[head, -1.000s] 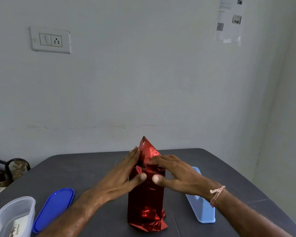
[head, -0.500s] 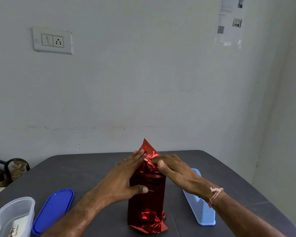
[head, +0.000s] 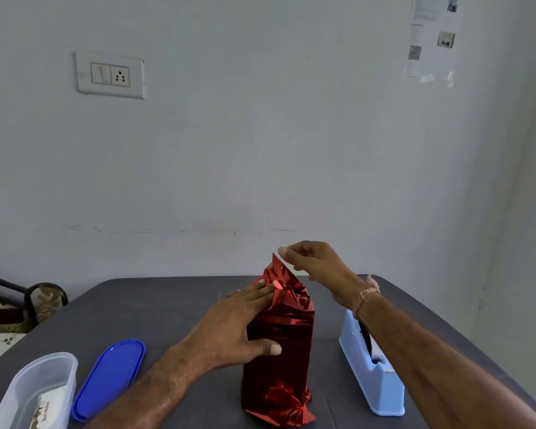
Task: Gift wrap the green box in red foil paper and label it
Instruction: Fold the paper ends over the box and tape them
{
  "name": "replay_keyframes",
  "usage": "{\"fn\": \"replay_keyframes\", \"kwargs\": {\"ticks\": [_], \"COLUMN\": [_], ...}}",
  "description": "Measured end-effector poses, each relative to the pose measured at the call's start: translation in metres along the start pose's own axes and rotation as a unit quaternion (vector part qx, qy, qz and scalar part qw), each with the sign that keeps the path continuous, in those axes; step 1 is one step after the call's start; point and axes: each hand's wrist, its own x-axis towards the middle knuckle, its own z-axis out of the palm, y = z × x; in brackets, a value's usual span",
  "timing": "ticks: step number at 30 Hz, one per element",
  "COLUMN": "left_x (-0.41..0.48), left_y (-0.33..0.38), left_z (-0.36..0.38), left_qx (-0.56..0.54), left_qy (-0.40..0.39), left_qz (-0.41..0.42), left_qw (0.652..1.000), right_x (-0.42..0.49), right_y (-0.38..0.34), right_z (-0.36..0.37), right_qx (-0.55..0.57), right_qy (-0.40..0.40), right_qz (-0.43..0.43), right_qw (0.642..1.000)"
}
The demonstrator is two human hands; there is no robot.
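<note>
The box stands upright on the dark grey table (head: 155, 305), fully covered in red foil paper (head: 279, 351); no green shows. My left hand (head: 229, 329) grips its left side, thumb across the front and fingers pressing the crumpled top folds. A pointed foil flap (head: 279, 272) sticks up from the top. My right hand (head: 316, 264) is raised above the box, thumb and forefinger pinched at the flap's tip. The foil at the bottom end is bunched and creased.
A light blue tape dispenser (head: 375, 382) stands right of the box, under my right forearm. A blue oval lid (head: 109, 379) and a clear plastic container (head: 34, 388) lie at the front left. The wall is close behind the table's far edge.
My right hand has lifted off the top folds and risen to the tip of the flap. My left hand stays on the box, its fingers now further over the top.
</note>
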Motion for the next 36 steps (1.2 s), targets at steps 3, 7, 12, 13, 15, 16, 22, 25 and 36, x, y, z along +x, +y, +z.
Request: {"fn": "replay_keyframes", "kwargs": {"ticks": [3, 7, 12, 13, 15, 16, 22, 25, 36], "left_x": [-0.002, -0.004, -0.005, -0.004, -0.004, -0.003, -0.003, -0.003, -0.004], "left_y": [0.001, 0.0, -0.003, -0.004, -0.003, -0.004, -0.004, -0.002, -0.002], "left_z": [0.0, 0.003, 0.01, 0.011, 0.013, 0.014, 0.014, 0.014, 0.011], "left_qx": [0.017, 0.021, 0.026, 0.027, 0.032, 0.034, 0.036, 0.03, 0.011], "left_qy": [-0.003, 0.007, 0.019, 0.024, 0.029, 0.03, 0.026, 0.025, 0.015], "left_qz": [-0.005, -0.003, -0.004, -0.004, -0.004, -0.004, -0.002, -0.002, -0.017], "left_qw": [1.0, 1.0, 0.999, 0.999, 0.999, 0.999, 0.999, 0.999, 1.0], "right_x": [0.019, 0.042, 0.046, 0.046, 0.045, 0.044, 0.028, 0.023, -0.004], "right_y": [-0.006, 0.002, 0.01, 0.012, 0.014, 0.013, 0.001, 0.01, 0.011], "right_z": [0.014, 0.027, 0.029, 0.03, 0.03, 0.03, 0.019, 0.018, 0.011], "right_qx": [-0.019, -0.026, 0.026, 0.04, 0.083, 0.11, 0.123, 0.087, 0.121], "right_qy": [-0.028, -0.005, 0.021, 0.027, 0.046, 0.058, 0.02, -0.01, 0.107], "right_qz": [0.015, 0.024, 0.064, 0.077, 0.097, 0.104, 0.121, 0.132, 0.025], "right_qw": [0.999, 0.999, 0.997, 0.996, 0.991, 0.987, 0.985, 0.987, 0.987]}}
